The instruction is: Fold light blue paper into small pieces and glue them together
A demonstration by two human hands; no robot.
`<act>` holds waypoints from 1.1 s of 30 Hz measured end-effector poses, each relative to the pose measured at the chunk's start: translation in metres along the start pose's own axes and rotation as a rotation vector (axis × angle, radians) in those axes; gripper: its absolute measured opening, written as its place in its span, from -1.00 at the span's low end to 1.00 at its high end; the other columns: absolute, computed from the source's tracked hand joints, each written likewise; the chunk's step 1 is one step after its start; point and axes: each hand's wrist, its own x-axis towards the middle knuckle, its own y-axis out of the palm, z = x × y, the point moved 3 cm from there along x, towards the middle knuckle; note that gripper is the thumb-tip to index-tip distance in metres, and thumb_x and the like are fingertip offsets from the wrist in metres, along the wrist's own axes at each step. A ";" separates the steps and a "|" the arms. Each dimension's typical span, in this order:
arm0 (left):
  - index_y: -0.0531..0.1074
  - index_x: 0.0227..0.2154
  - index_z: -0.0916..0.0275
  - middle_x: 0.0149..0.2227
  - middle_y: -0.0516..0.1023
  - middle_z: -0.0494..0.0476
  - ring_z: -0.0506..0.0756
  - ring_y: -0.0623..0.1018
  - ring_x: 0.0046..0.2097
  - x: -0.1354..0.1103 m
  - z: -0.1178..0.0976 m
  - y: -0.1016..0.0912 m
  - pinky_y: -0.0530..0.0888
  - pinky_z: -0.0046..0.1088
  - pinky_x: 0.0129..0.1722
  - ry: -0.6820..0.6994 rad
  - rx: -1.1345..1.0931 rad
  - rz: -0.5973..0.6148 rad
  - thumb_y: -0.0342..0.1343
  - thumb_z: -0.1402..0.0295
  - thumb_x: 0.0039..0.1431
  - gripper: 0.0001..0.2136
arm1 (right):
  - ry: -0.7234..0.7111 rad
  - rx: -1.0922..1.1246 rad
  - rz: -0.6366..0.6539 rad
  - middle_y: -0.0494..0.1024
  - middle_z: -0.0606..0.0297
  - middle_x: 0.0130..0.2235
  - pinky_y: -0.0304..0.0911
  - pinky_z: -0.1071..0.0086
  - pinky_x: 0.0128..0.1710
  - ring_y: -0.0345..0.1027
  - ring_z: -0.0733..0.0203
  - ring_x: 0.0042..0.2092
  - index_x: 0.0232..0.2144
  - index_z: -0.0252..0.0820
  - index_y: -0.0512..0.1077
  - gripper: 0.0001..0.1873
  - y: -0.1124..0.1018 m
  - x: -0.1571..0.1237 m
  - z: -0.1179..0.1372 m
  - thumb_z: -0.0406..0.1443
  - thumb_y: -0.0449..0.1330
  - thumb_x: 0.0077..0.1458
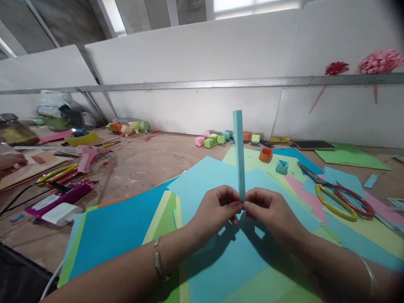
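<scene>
A narrow light-blue paper strip [239, 153], folded lengthwise, is standing almost upright above the table, its lower end pinched where the two hands are meeting. The left hand [214, 210] is closing thumb and forefinger on that end from one side, and the right hand [271, 212] is doing the same from the other, so each grip is fully closed on the strip with the fingertips touching each other. The upper part of the strip is rising free, leaning very slightly to the left.

To work this fold well, it looks best to be keeping the pinch right at the bottom edge, pressing evenly from both sides so the long creases are staying parallel and the strip is not twisting; a lopsided squeeze would probably be bending the free length.

Directly beneath the hands, sheets of coloured paper [126, 227] in blue, green, yellow and pink are lying in an overlapping spread across the wooden table [142, 164]. Scissors [337, 195] with red and yellow handles are lying on the sheets to the right, near the right hand, points facing away. Small folded paper boxes [214, 139] are sitting in a row further back, against the white wall panel [195, 84]. A pink glue gun [86, 155] and pencils are lying well to the left, where another person's hand [11, 160] is resting at the edge of view. The space above the sheets, around the strip, is open; the scissors are the nearest hard thing.
</scene>
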 end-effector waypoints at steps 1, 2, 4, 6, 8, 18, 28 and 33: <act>0.37 -0.47 0.29 -0.53 0.44 -0.01 -0.02 0.44 -0.47 0.000 0.000 0.000 0.43 -0.55 -0.55 -0.004 -0.008 0.004 0.21 0.41 -0.12 -0.86 | 0.002 0.001 0.003 0.34 0.41 -0.58 0.12 0.41 -0.47 0.19 0.32 -0.48 -0.56 -0.19 0.37 -0.84 0.001 0.000 -0.001 -0.22 0.21 -0.09; 0.37 -0.48 0.29 -0.54 0.44 -0.01 -0.02 0.44 -0.48 -0.001 0.000 0.000 0.42 -0.54 -0.55 -0.005 -0.011 0.009 0.21 0.41 -0.12 -0.86 | 0.004 0.009 0.006 0.35 0.41 -0.57 0.12 0.41 -0.47 0.19 0.32 -0.48 -0.56 -0.18 0.37 -0.84 0.001 -0.001 -0.002 -0.23 0.21 -0.08; 0.37 -0.48 0.28 -0.55 0.43 -0.02 -0.03 0.42 -0.50 -0.001 -0.001 0.000 0.41 -0.54 -0.56 -0.002 -0.015 0.019 0.21 0.41 -0.13 -0.86 | 0.001 0.043 0.002 0.35 0.43 -0.56 0.12 0.41 -0.47 0.19 0.32 -0.48 -0.53 -0.17 0.36 -0.87 0.003 -0.002 -0.004 -0.24 0.21 -0.09; 0.36 -0.50 0.28 -0.57 0.42 -0.04 -0.05 0.40 -0.52 -0.001 -0.001 0.001 0.39 -0.54 -0.56 -0.008 -0.018 0.034 0.21 0.42 -0.14 -0.86 | -0.010 0.081 -0.013 0.32 0.47 -0.57 0.12 0.42 -0.48 0.19 0.34 -0.50 -0.52 -0.15 0.33 -0.90 0.003 -0.002 -0.005 -0.29 0.21 -0.12; 0.35 -0.52 0.27 -0.59 0.40 -0.06 -0.06 0.39 -0.53 -0.002 -0.001 0.002 0.38 -0.55 -0.56 -0.020 -0.031 0.049 0.20 0.44 -0.17 -0.87 | -0.011 0.107 -0.020 0.29 0.50 -0.59 0.10 0.43 -0.50 0.16 0.36 -0.52 -0.55 -0.15 0.29 -0.90 0.004 -0.002 -0.005 -0.33 0.19 -0.17; 0.38 -0.53 0.26 -0.61 0.37 -0.10 -0.11 0.33 -0.58 -0.004 0.005 0.005 0.28 -0.63 -0.61 -0.132 -0.170 0.037 0.13 0.51 -0.24 -0.88 | 0.153 0.355 0.009 0.28 0.48 -0.65 -0.10 0.47 -0.59 0.01 0.42 -0.58 -0.62 -0.18 0.30 -0.90 0.008 -0.001 -0.009 -0.40 0.18 -0.34; 0.39 -0.55 0.27 -0.63 0.37 -0.05 -0.07 0.36 -0.58 0.000 0.007 0.005 0.34 -0.58 -0.61 -0.125 -0.088 0.064 0.09 0.51 -0.25 -0.90 | 0.075 0.231 0.035 0.34 0.43 -0.64 -0.01 0.46 -0.58 0.13 0.38 -0.59 -0.59 -0.18 0.36 -0.96 0.004 0.005 -0.015 -0.34 0.18 -0.23; 0.39 -0.52 0.29 -0.62 0.35 -0.04 -0.06 0.35 -0.58 -0.003 0.001 0.005 0.37 -0.53 -0.60 -0.117 -0.112 0.078 0.17 0.42 -0.19 -0.90 | -0.123 -0.068 -0.001 0.36 0.40 -0.57 0.11 0.40 -0.47 0.17 0.30 -0.49 -0.56 -0.18 0.36 -0.96 0.000 0.004 -0.010 -0.36 0.12 -0.12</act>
